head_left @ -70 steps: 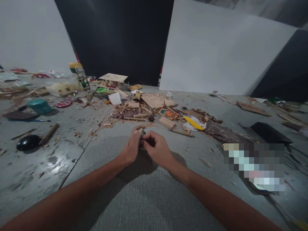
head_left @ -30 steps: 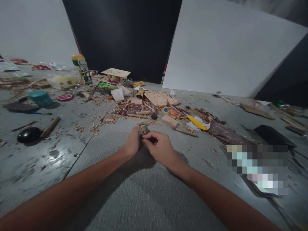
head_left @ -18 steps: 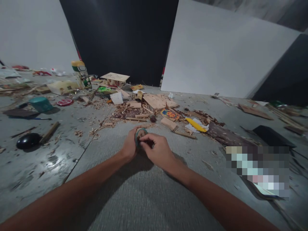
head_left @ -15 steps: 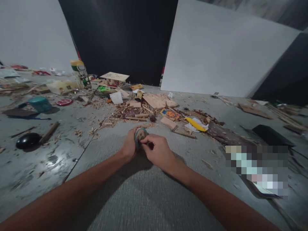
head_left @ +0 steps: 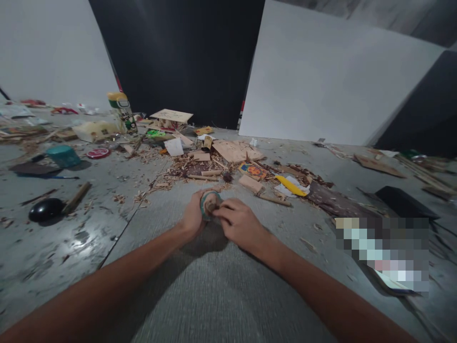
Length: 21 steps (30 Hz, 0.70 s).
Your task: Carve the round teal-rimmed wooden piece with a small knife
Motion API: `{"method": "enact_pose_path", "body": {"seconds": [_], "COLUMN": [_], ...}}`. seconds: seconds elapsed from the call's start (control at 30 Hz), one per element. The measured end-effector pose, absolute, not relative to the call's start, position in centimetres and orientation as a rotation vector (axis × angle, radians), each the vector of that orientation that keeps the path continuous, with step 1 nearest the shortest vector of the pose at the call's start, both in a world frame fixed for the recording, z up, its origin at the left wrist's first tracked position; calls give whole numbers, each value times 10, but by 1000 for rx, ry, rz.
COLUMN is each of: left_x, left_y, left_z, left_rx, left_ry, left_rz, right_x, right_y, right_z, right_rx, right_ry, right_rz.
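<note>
My left hand (head_left: 193, 215) is wrapped round the left side of a small round teal-rimmed container (head_left: 208, 202), whose opening is tilted towards me and shows something beige inside. The fingers of my right hand (head_left: 243, 223) are pinched together at the container's right edge, beside a small brown lump at its mouth. Whether the pinched fingers hold that lump is too small to make out. Both hands are low over the grey floor (head_left: 214, 286), and their shadow falls just below.
Wood shavings (head_left: 178, 171), a wooden block (head_left: 251, 183), a stick (head_left: 274, 199) and a yellow-handled tool (head_left: 290, 185) lie beyond my hands. At left are a mallet-like black head (head_left: 46, 210) and a teal tub (head_left: 64, 156). A pixelated device (head_left: 385, 257) lies at right.
My right fingers have shifted slightly right, uncovering more of the container's beige inside. The container appears turned a little. My left hand keeps its hold.
</note>
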<state>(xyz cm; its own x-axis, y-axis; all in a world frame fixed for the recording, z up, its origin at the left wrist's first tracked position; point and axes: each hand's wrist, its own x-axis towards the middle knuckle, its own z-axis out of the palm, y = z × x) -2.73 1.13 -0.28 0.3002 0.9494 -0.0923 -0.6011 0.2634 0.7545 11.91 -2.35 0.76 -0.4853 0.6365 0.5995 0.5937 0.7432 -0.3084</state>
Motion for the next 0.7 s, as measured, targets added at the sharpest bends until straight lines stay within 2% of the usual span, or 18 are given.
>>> {"method": "enact_pose_path", "body": {"seconds": [0.3, 0.57, 0.7], "left_x": [-28, -30, -31], "left_y": [7, 3, 3], "left_z": [2, 4, 4], "left_rx": [645, 730, 793], "left_ry": [662, 644, 631], "left_rz": [1192, 1043, 1029], "right_x": [123, 140, 136], "right_y": [-26, -8, -6], "right_z": [9, 29, 35], "right_rx": [-890, -1119, -1121], "right_ry": [-2209, -1824, -1619], "right_rz": [173, 357, 718]}}
